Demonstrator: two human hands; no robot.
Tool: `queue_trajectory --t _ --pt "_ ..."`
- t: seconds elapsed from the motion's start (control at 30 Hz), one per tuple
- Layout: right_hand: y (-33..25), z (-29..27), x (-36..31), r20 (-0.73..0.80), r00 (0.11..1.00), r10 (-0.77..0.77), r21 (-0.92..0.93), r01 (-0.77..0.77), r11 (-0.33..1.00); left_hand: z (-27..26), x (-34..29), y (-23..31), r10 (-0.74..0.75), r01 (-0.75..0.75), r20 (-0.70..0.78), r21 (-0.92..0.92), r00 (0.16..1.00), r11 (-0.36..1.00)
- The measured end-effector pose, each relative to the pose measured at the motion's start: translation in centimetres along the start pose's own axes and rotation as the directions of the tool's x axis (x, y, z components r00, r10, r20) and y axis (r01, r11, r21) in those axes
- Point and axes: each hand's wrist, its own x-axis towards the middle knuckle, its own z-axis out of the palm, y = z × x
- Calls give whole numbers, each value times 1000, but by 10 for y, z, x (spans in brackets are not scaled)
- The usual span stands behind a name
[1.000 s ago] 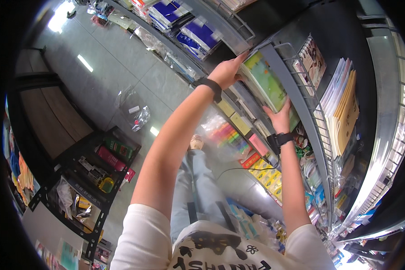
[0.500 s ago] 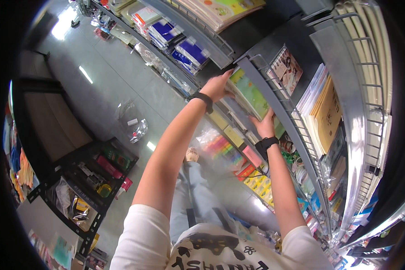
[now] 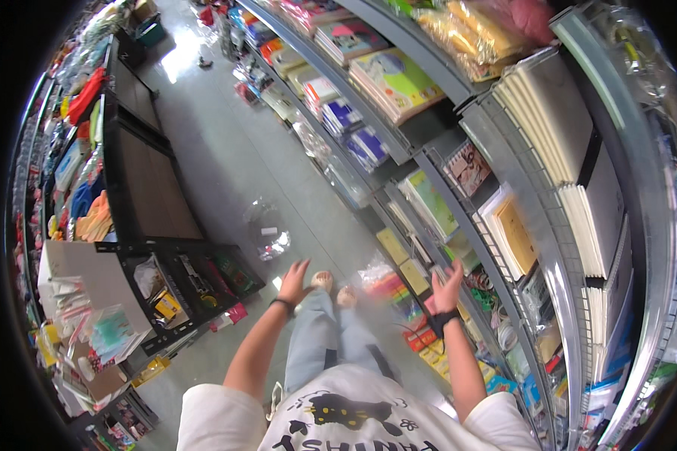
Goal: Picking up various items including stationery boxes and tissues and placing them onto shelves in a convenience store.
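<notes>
My left hand (image 3: 295,283) hangs above the floor in front of my legs, fingers apart, holding nothing. Over by the shelf, my right hand (image 3: 445,290) is also empty with its fingers spread. A stack of green-covered books or pads (image 3: 432,201) rests on the shelf ahead of my right hand, apart from it. Beside that stack stand a small spiral-bound calendar (image 3: 468,168) and a batch of tan and white envelopes or notebooks (image 3: 510,233). Colourful packs (image 3: 391,289) lie on the low shelf just left of my right hand.
Tall grey shelving (image 3: 459,203) runs along my right, with wire-edged tiers of white folders (image 3: 538,113). A black rack (image 3: 180,289) with small goods stands on my left. A clear plastic bag (image 3: 267,231) lies on the aisle floor (image 3: 233,150).
Both hands have let go of the green stack and drawn back toward my body. The stack now sits on the shelf. My view has shifted, showing more of the shelves.
</notes>
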Motion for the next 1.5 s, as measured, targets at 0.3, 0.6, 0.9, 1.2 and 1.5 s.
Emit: queue_trajectory --t 0.3,0.6,0.9,1.2,1.5 --pt "48 13 -107 510 827 238 -186 -164 969 25 -200 -63 -471 482 -188 10 862 876" --pt "89 50 -101 679 697 231 -263 -63 963 35 -172 -49 -507 468 -350 -196 787 862" --pt "126 94 -61 746 628 223 -193 -116 974 6 -116 -58 -550 455 -371 -316 749 833" --pt "91 129 -14 752 557 353 -253 -251 934 -31 -65 -114 -738 642 -231 -374 634 669" --pt "-102 225 104 802 545 247 -173 -184 968 -142 51 -165 -563 341 -472 -476 678 811"
